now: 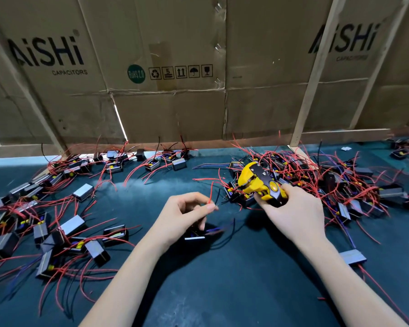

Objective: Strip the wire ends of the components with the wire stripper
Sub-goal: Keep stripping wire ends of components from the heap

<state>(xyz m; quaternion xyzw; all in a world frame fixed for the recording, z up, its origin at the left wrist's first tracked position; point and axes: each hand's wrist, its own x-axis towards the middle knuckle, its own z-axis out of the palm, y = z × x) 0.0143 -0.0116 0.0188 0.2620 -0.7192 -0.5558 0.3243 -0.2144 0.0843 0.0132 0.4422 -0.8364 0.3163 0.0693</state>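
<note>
Presently: red wire presented for stripping, stripper not yet on it.

The left hand (pixel 187 215) pinches a red wire (pixel 210 192) between thumb and fingertip, its free end standing upward; the component (pixel 195 233) that it seems to belong to lies blurred on the table (pixel 222 291) just beneath that hand. The right hand (pixel 293 215) is curled round the handles of the stripper (pixel 260 185), whose yellow head points away from the person, above a component at the edge of the heap beyond. Wire and head are near but apart. Whether the jaws stand agape cannot be told. Judged step: feeding a wire end to the tool. Next move calls for bringing the head across to the wire tip, seating only the end in the jaws, then squeezing. More components lie left of the left hand and right of the right hand.
</note>
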